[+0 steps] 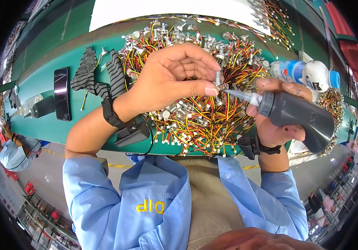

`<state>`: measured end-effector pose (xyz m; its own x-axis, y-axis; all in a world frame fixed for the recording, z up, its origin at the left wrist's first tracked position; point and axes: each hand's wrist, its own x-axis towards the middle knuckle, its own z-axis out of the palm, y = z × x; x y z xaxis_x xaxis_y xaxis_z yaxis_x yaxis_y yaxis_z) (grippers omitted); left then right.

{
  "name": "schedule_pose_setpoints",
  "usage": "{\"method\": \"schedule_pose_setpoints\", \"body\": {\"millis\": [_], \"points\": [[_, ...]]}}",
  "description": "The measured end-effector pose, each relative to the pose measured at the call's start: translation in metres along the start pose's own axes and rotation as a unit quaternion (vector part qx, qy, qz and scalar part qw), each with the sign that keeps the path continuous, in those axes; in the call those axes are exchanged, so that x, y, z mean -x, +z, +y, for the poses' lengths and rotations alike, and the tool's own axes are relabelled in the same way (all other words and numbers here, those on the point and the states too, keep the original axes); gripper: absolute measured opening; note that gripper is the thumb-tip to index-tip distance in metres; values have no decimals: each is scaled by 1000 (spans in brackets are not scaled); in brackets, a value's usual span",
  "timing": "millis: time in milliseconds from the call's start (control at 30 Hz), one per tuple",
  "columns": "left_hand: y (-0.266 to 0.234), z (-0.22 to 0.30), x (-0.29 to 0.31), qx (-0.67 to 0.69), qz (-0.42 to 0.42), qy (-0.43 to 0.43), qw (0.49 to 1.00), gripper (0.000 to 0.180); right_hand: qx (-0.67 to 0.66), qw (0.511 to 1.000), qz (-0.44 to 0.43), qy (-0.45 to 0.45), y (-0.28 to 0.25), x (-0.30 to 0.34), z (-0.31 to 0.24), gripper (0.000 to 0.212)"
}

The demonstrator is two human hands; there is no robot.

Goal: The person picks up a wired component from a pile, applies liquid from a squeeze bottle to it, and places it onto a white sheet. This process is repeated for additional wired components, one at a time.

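Note:
Between its thumb and fingertips, my left hand (178, 73) pinches a potentiometer (217, 78) with a metal shaft pointing up. My right hand (277, 121) is wrapped round a dark squeeze bottle (302, 114), tilted with its pale nozzle pointing left. The nozzle tip is right at the lower part of the potentiometer; whether they touch I cannot tell. Beneath both hands spreads a big pile of similar potentiometers with red, yellow and black wires (204, 125) ending in small white connectors.
A phone (62, 93) and striped grey cloth (85, 71) lie to the left on the green table (72, 56). Farther left is another squeeze bottle (43, 107). A clear plastic bottle with a blue cap (308, 74) lies at the right. A white sheet (166, 9) covers the back. Another person (14, 152) sits far left.

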<state>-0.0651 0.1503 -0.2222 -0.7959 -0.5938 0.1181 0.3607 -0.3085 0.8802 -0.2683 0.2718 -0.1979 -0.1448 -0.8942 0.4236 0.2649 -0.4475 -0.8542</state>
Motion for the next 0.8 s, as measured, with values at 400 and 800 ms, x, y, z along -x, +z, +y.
{"method": "schedule_pose_setpoints", "body": {"millis": [400, 800], "points": [[0, 1, 1, -2, 3, 1, 1000, 30, 25, 999, 29, 4, 1, 2, -3, 73], [0, 0, 0, -1, -5, 18, 1000, 30, 54, 996, 64, -5, 7, 6, 0, 81]]}}
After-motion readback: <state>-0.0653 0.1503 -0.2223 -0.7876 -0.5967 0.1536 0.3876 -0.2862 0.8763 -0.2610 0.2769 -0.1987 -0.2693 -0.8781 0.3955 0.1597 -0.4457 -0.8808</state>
